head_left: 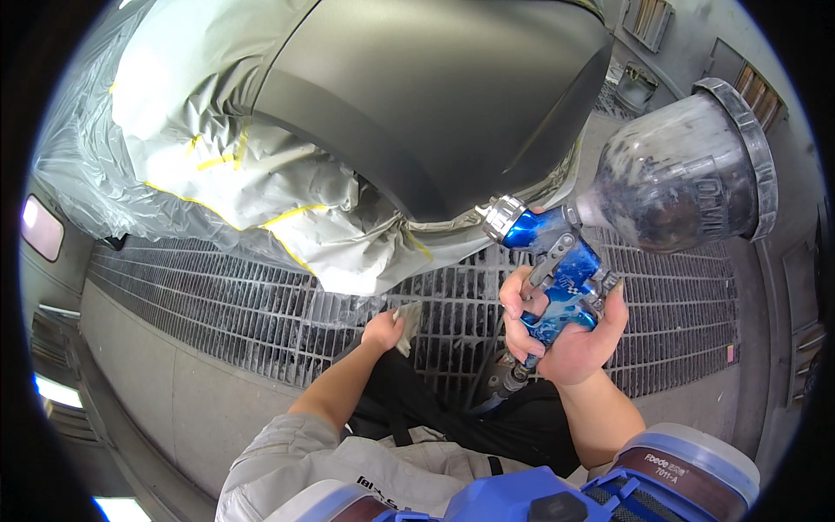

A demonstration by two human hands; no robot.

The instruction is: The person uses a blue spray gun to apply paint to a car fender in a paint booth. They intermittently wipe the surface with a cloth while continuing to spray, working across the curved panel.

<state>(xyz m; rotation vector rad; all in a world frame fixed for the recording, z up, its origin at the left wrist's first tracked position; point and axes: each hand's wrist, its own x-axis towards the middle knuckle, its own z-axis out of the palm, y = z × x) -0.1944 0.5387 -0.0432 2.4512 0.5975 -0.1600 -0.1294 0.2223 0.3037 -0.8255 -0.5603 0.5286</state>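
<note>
My right hand (578, 348) is wrapped round the grip of a blue metallic paint spray gun (570, 274). A large translucent cup (674, 174), smeared with pale paint, sits on the gun and tilts to the right. The gun's silver nozzle points left, close to the lower edge of a matte grey car body panel (426, 104). A hose runs down from the grip. Lower and to the left, my left hand (381, 331) is closed on a pale folded cloth (409, 325), held above the floor grating and apart from the car.
White masking sheet (296, 230) with yellow tape (217, 162) covers the car's left part, and clear plastic film (74, 165) hangs beyond it. Metal grating (670, 304) forms the floor. A metal can (636, 85) stands far right. A blue respirator (513, 500) fills the lower edge.
</note>
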